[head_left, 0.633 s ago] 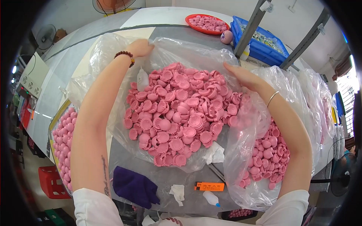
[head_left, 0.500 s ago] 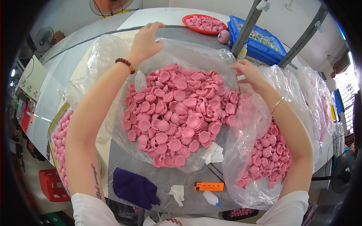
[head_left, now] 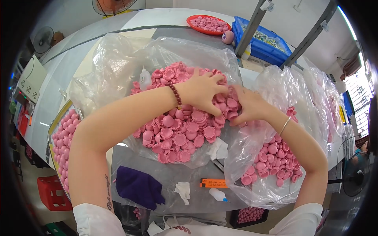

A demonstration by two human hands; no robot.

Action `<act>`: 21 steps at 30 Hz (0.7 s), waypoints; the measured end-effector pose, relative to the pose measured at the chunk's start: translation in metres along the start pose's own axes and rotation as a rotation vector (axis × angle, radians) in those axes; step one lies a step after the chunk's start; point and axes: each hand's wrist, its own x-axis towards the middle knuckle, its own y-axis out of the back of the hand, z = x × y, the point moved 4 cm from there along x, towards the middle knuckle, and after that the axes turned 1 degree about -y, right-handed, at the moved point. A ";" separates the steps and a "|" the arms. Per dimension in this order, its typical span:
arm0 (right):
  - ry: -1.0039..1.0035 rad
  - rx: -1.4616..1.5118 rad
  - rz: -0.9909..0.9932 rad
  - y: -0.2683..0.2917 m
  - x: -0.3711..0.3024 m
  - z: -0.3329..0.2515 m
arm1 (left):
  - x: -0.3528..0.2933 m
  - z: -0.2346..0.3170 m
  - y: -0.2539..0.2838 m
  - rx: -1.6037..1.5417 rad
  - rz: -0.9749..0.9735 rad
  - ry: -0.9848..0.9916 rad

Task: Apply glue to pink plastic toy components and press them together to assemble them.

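Note:
A heap of pink plastic half-shells (head_left: 173, 135) lies on a spread clear plastic bag. My left hand (head_left: 202, 93) reaches across the heap, its fingers spread wide over the shells. From the right, my right hand (head_left: 251, 104) curves against the heap's edge, thumb and fingers apart. Several shells sit between the two hands, touched by both; neither hand is closed around them. The right fingertips are slightly blurred. Beside my right forearm, a second clear bag (head_left: 240, 157) holds more pink shells (head_left: 271, 155). A white squeeze bottle (head_left: 145, 80) stands at the heap's far left.
Near the front edge lie a purple cloth (head_left: 138, 188), white tissue (head_left: 182, 192), an orange box (head_left: 212, 183) and a small blue-tipped bottle (head_left: 217, 194). A red tray (head_left: 193, 24), a blue bin (head_left: 258, 47) and metal posts (head_left: 250, 29) stand at the back. Pink balls (head_left: 65, 141) fill a left tray.
My left hand has come down from the bag's far edge onto the heap. My right hand has moved left and nearer, against the shells. Between the hands, shells have been pressed together.

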 end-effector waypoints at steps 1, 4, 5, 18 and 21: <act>0.036 0.022 0.055 -0.002 0.001 0.002 | 0.000 -0.002 -0.001 -0.003 0.003 -0.007; 0.073 0.171 0.159 -0.011 0.008 0.003 | -0.004 -0.008 0.005 0.023 0.071 -0.010; 0.081 0.300 0.205 -0.012 0.011 0.002 | -0.006 -0.010 0.008 0.027 0.068 -0.009; 0.004 1.203 -0.104 0.001 0.112 -0.054 | -0.092 -0.123 0.042 0.076 0.047 0.590; 0.109 1.018 0.172 0.015 0.124 -0.067 | -0.110 -0.138 0.051 0.012 0.001 0.881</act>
